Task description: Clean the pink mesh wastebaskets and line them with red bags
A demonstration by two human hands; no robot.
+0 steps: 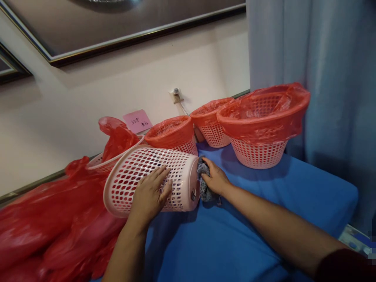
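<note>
A pale pink plastic basket (pixel 179 156) with a lattice wall lies tipped on its side, its base facing right. My left hand (pixel 151 192) rests on the basket's wall with the fingers stretched out. My right hand (pixel 216 178) grips a grey cloth (pixel 207 192), which is at the basket's base; the cloth hides part of that base. A small dark mark or label shows low on the base. Behind the tipped basket stands a second basket (pixel 101 168), partly hidden, with a red plastic bag (pixel 117 139) bunched inside it.
Baskets lined with red bags stand at the back: a left one (pixel 170 129), a middle one (pixel 216 135) and a large right one (pixel 258 152). Red bags (pixel 58 211) pile up at left. A pink note (pixel 137 120) leans by the wall. A blue cloth (pixel 235 235) covers the table.
</note>
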